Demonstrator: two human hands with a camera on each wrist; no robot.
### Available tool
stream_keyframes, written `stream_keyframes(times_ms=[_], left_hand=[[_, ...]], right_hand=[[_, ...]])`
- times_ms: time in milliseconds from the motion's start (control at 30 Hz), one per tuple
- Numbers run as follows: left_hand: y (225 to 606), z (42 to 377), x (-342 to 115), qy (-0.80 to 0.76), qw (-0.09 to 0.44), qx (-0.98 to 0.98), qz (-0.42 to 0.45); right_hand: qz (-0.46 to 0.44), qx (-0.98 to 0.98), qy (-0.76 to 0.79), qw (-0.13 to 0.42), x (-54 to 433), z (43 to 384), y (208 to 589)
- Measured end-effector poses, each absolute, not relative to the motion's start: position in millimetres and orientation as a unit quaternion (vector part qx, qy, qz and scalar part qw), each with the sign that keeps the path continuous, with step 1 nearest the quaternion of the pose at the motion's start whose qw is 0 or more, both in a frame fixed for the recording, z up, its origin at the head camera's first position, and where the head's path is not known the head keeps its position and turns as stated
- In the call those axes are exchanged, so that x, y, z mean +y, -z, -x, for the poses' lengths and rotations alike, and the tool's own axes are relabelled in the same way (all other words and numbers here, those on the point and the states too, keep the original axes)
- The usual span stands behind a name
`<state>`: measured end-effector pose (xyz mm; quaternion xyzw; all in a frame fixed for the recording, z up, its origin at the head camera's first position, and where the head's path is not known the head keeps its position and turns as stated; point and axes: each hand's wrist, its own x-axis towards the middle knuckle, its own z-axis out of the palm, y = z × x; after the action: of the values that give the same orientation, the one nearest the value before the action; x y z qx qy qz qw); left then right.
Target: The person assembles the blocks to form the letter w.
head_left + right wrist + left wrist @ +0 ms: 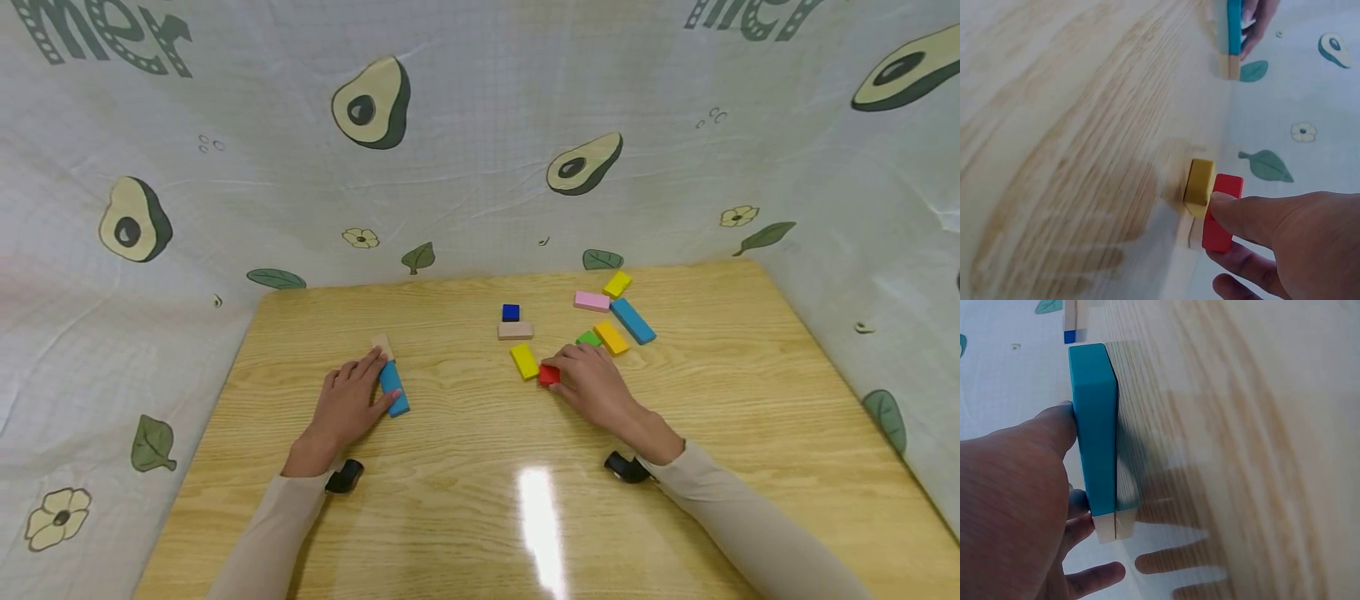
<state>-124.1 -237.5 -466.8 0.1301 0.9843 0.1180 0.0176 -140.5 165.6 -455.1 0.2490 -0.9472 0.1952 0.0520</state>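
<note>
At the left of the table, the left hand (347,406) rests on a blue block (393,388) with straight, relaxed fingers. Its thumb touches the blue block (1094,425), and its fingertips lie by the joint with a plain wooden block (383,346), which lies end to end with the blue one. Right of centre, the right hand (596,387) pinches a small red block (549,375) between thumb and fingers. A yellow block (525,362) lies just left of the red one. Behind the right hand is a green block (588,338), partly hidden.
Farther back lie a dark blue cube (511,312) and a plain wooden block (515,331). To the right are pink (592,301), yellow (617,284), orange (612,337) and long blue (633,321) blocks. A patterned cloth (480,208) borders the table's back and sides.
</note>
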Motion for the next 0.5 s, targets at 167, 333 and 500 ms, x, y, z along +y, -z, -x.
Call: stream_keyframes(times_ms=[167,333,500], left_hand=[[467.0,124.0,-237.7,-0.119,0.015,0.984,-0.131],[466.6,123.3,-238.1,-0.116,0.011,0.984,-0.132],[466.6,123.3,-238.2,-0.116,0.012,0.984,-0.132]], right_hand=[[-0.258,-0.944,-0.197,0.051,158.8,136.8,449.8],[-0.273,-0.939,-0.202,0.056,147.6,133.5,445.9],[-0.292,-0.934,-0.198,0.062,133.3,131.7,444.5]])
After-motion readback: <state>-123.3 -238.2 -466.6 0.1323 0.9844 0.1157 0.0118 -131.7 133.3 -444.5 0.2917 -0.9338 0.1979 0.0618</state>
